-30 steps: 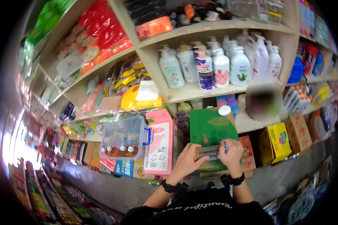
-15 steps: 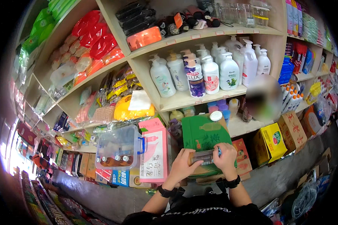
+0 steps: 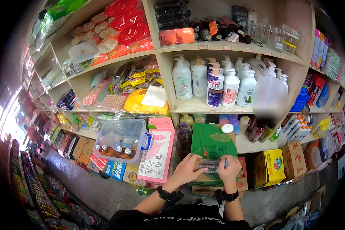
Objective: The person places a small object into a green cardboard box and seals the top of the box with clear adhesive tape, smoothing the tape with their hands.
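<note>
Above the green carton (image 3: 214,138), my two hands hold a clear, jar-like container (image 3: 207,165) lying on its side. My left hand (image 3: 186,169) is closed round its left end, thumb along the near side. Closed at its right end is my right hand (image 3: 229,170). A bit of something blue (image 3: 225,163) shows at the right fingers; its kind is hidden. On the carton, beyond my hands, rests a round white lid (image 3: 227,128).
Left of the carton, a clear plastic bin (image 3: 120,138) holds several brown bottles, beside a pink-and-white carton (image 3: 156,153). Pump bottles (image 3: 230,88) line the shelf ahead. A yellow carton (image 3: 272,165) stands at right. A phone (image 3: 176,36) leans on the upper shelf.
The view has turned, so the shelves sit further right and lower. My hands keep their grip on the clear container, with only slight movement over the carton.
</note>
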`<action>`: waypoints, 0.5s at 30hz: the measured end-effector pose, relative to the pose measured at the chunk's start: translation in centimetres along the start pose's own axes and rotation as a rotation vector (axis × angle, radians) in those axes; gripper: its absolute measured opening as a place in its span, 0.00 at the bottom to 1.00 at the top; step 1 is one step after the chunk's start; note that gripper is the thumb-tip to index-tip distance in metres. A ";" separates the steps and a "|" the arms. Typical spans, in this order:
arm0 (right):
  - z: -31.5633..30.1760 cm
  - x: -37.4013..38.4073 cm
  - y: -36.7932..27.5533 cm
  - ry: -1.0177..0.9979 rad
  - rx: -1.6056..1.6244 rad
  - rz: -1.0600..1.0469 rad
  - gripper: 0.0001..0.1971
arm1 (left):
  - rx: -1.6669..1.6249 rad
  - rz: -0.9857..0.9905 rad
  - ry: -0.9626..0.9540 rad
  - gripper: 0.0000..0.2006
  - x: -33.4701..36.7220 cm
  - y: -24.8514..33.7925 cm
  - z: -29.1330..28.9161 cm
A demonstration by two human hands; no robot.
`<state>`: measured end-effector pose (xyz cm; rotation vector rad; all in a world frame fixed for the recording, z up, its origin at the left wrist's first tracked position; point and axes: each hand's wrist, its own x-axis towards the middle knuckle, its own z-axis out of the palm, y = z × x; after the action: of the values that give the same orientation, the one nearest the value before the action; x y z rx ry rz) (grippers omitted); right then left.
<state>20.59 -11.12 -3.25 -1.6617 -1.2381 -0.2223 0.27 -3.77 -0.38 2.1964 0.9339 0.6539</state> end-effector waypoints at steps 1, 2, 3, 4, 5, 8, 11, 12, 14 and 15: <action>0.1 0.0 0.0 -0.004 -0.001 -0.011 0.05 | 0.003 0.007 0.002 0.30 0.0 0.0 0.0; 0.2 -0.1 0.1 -0.001 -0.006 -0.003 0.05 | 0.005 0.014 0.005 0.30 0.0 0.0 0.0; 0.2 -0.2 0.3 0.002 -0.011 0.004 0.05 | -0.001 0.013 0.017 0.30 -0.1 0.1 0.0; 0.2 -0.2 0.2 -0.003 -0.011 -0.009 0.05 | 0.004 0.006 0.008 0.30 -0.1 0.2 -0.1; 0.3 -0.3 0.0 -0.002 -0.021 0.000 0.05 | 0.009 -0.002 0.000 0.30 -0.2 0.2 -0.2; 0.5 -0.5 0.6 0.009 -0.039 -0.009 0.05 | -0.011 0.048 0.034 0.30 -0.2 0.0 0.0; 0.6 -0.7 0.6 0.014 -0.046 -0.015 0.05 | -0.023 0.078 0.051 0.30 -0.3 -0.5 0.3; 0.5 -0.7 0.7 0.014 -0.049 -0.009 0.05 | -0.029 0.077 0.060 0.30 -0.3 -0.6 0.4; 0.6 -0.7 0.8 0.008 -0.042 -0.019 0.05 | -0.008 0.068 0.052 0.30 -0.3 -0.9 0.5; 0.7 -0.7 0.8 0.008 -0.032 -0.019 0.05 | -0.013 0.070 0.057 0.30 -0.4 -0.9 0.5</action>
<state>20.65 -11.00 -4.48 -1.6755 -1.2507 -0.2612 -0.02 -3.76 -1.37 2.2177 0.8824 0.7566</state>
